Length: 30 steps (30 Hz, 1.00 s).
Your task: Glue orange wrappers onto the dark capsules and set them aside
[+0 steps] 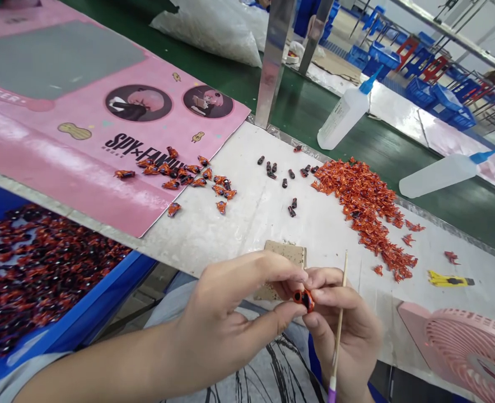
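Between the fingertips of both hands is a small orange and black plastic piece (pixel 304 299). My left hand (pixel 234 308) pinches it from the left with thumb and fingers. From the other side my right hand (pixel 344 313) grips it too, and also keeps a thin wooden stick brush (pixel 339 330) with a purple end upright against its fingers. A piece of brown cardboard (pixel 287 252) lies just behind the hands. Loose black parts (pixel 285 182) are scattered on the white table, left of a large heap of orange parts (pixel 360 207).
Orange-black pieces (pixel 172 168) lie on a pink printed mat (pixel 83 184). A blue bin (pixel 117 280) full of similar pieces stands at left. Two white squeeze bottles (pixel 344 117) rest beyond the heap. At right are a yellow cutter (pixel 449 279) and a pink fan (pixel 474 347).
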Each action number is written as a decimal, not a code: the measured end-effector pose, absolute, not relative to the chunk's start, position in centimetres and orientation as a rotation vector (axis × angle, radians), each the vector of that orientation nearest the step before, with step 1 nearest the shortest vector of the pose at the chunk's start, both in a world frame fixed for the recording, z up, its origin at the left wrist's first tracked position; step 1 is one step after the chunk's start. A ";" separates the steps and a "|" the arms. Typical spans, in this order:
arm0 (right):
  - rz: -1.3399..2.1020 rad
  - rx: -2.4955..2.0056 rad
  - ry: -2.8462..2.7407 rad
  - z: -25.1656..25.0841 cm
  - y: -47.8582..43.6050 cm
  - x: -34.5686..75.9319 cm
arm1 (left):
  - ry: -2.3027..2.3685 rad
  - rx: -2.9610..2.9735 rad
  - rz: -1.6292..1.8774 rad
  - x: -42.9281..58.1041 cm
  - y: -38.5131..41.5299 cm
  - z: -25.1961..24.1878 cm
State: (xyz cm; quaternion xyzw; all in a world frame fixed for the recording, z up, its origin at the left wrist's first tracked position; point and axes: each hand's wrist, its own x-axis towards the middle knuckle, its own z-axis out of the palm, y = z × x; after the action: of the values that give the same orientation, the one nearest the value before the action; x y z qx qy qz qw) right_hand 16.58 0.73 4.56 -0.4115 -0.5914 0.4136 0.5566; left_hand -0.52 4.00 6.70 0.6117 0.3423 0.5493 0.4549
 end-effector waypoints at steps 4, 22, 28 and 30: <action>0.772 -1.035 -1.582 5.0 0.7 16.9 | 0.870 1.646 1.370 -0.7 4.1 6.7; 0.427 -1.000 -1.739 6.4 1.8 14.8 | 0.680 1.987 1.532 -1.3 5.1 5.5; 0.363 -0.950 -1.783 6.3 2.5 15.2 | 0.680 1.963 1.462 -1.8 5.3 5.2; 0.350 -0.921 -1.782 5.9 2.7 15.3 | 0.741 1.908 1.414 -2.0 5.4 5.2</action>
State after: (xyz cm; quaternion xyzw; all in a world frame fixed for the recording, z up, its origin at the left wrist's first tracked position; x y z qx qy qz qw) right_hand 15.35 2.70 5.87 -0.3849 -0.7449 0.1462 0.5250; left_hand -2.04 5.41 5.16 0.7263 0.2822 0.5382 0.3213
